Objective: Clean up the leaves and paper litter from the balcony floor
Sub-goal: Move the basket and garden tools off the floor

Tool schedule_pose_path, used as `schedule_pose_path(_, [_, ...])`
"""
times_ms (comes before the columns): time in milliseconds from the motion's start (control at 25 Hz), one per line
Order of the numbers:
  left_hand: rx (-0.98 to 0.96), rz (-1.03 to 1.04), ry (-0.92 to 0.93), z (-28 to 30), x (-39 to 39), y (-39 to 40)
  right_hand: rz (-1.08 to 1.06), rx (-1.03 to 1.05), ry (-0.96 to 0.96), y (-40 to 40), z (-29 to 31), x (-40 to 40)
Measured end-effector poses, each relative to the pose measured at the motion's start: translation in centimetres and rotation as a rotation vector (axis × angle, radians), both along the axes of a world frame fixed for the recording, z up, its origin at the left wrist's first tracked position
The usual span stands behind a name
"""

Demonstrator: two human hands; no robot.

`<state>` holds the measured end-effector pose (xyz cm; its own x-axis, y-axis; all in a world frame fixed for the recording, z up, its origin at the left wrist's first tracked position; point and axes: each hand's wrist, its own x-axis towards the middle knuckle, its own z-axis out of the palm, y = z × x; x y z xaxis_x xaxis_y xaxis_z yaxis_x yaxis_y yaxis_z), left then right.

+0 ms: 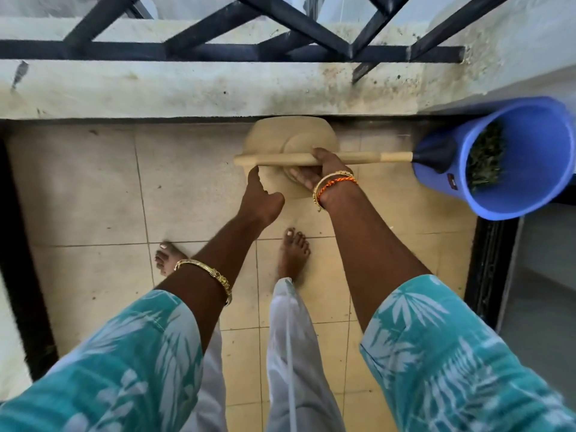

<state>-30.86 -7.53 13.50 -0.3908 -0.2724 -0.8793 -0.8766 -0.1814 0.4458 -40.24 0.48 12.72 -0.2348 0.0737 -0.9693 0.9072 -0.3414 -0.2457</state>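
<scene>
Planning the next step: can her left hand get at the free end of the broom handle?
Probably yes. The left hand already has a fingertip at the broom handle end, nothing between them; the right hand holds it further along.

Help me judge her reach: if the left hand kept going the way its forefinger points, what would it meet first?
Probably the broom handle: the left hand points up at its near end, fingertip almost there, though depth is unclear.

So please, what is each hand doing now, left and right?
Left hand: holds nothing, index finger touching the stick.
Right hand: grips the stick.
</scene>
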Motion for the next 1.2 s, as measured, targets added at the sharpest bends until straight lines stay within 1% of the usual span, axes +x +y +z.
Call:
schedule_pose_path(120, [-0.013,0.003,0.045,0.0,0.5,-0.6,0.033,-0.02,-0.013,-0.3,0.5,0.6])
schedule_pose_path(240, [-0.018,0.023,0.044,-0.2,0.7,-1.3,0.075,-0.034,-0.032,-0.4,0.8,0.8])
schedule_pose_path(360, [-0.063,0.031,0.085,-0.6,0.6,-2.3,0.005,-0.099,-0.046,-0.7,1.0,0.3])
schedule_pose_path(480, [-0.08,-0.035,0.099,-0.9,0.2,-2.7,0.045,-0.103,-0.051,-1.2,1.0,-0.5])
schedule_pose_path(640, [-0.043,-0.103,0.102,-1.1,-0.2,-1.5,-0.04,-0.073,-0.059,-0.3,0.9,-1.3])
schedule_pose_path(760, [-0.015,-0.12,0.103,-1.2,-0.8,-0.7,-0.033,-0.083,-0.034,0.7,0.9,-1.7])
schedule_pose_path(960, [-0.051,-0.157,0.105,-1.0,-0.9,-0.6,-0.018,-0.078,-0.024,1.4,1.3,-1.2])
schedule_pose_path(1040, [-0.106,-0.189,0.123,-0.3,-0.6,-0.8,0.091,-0.045,-0.019,1.8,1.2,-0.5])
schedule_pose_path(1080, [-0.162,-0.228,0.132,0.1,-0.4,-0.8,0.171,0.011,-0.017,2.0,1.2,-0.1])
schedule_pose_path(1120, [-0.234,-0.294,0.132,0.6,-0.1,-0.8,0.275,0.104,-0.013,2.2,1.3,0.3])
schedule_pose_path(1200, [-0.4,-0.483,0.101,1.9,1.0,-0.9,0.592,0.398,0.035,2.4,2.0,1.4])
